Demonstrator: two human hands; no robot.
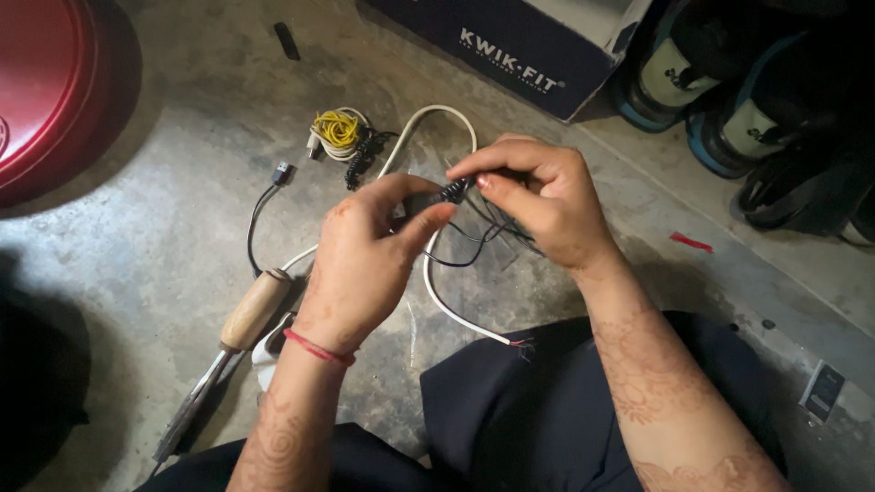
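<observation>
A soldering iron (239,342) with a wooden handle lies on the concrete floor (182,182) toward its near left edge. A yellow wire coil (338,128) sits farther back, a red tub (41,87) fills the far left corner, and a dark box (510,50) and shoes (729,82) line the far edge.

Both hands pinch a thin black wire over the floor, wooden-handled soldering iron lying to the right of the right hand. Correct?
Not quite. In the head view the soldering iron lies by the left hand, not to the right of the right hand. The rest holds: both hands pinch the thin black wire over the floor.
</observation>
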